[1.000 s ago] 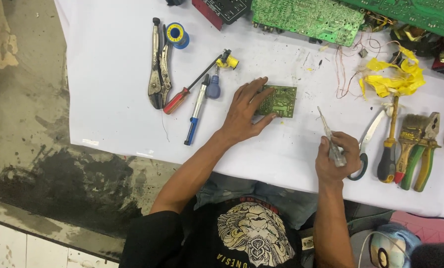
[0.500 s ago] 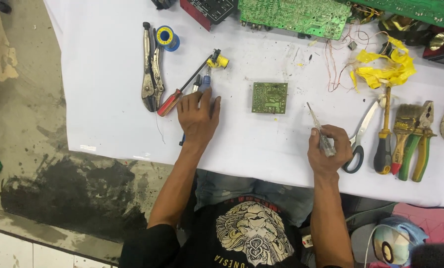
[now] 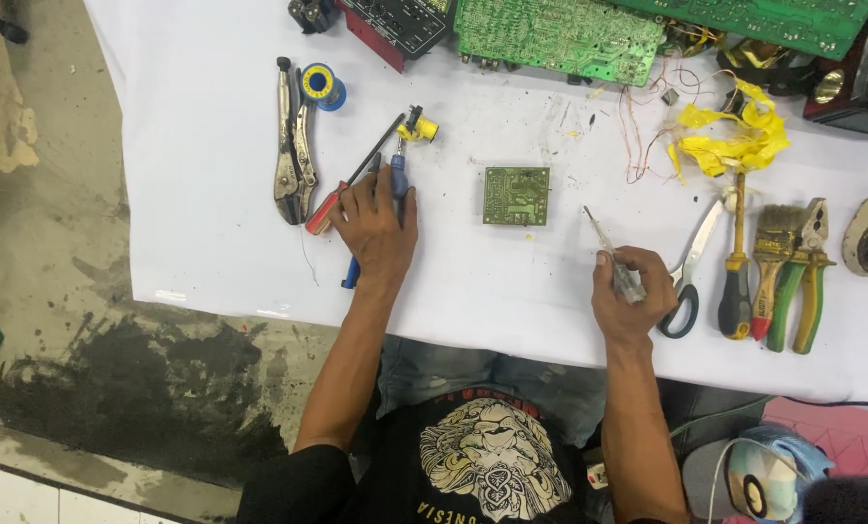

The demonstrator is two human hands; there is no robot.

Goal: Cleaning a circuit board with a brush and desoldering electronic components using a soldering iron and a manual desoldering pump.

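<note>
Resting palm-down on the white surface [image 3: 211, 194], the left hand [image 3: 378, 225] covers a blue-handled tool [image 3: 393, 184], fingers loosely curled over it. The right hand [image 3: 633, 296] grips a clear-handled screwdriver [image 3: 613, 257], fingers closed. A small green circuit board [image 3: 516, 195] lies between them, untouched.

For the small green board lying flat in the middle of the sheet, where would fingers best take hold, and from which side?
Probably by two opposite edges of the small board, coming straight down from above. It lies flat and roughly square on the white sheet, top face studded with parts, so only the thin edges offer grip. Bare sheet surrounds it, so the left hand or right hand can reach in unobstructed.
</note>
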